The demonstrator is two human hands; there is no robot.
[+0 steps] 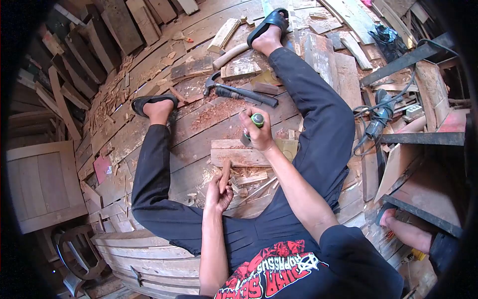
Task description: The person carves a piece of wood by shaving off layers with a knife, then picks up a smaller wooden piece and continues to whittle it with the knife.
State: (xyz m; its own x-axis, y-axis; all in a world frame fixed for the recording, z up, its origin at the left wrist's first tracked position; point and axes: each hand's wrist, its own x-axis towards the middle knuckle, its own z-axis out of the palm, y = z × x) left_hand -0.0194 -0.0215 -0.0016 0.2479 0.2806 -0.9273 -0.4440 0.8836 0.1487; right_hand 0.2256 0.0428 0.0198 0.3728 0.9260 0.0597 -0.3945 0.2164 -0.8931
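Note:
My left hand (219, 193) is closed around a small reddish-brown strip of wood (225, 174), which points up and away from me. Higher and to the right, my right hand (258, 130) grips a tool with a green and black handle (257, 119); its dark lower part shows below the fingers. Beneath that tool a pale wooden block (239, 153) lies on the floor between my legs. Beyond my hands a claw hammer (239, 91) rests beside another dark-handled tool, near reddish wood shavings (215, 113).
Planks (114, 25) lean at the upper left, and a wooden panel (46, 182) stands at the left. A corded power tool (376, 119) lies right of my leg. Another person's leg (408, 231) shows at the lower right. Offcuts litter the floor.

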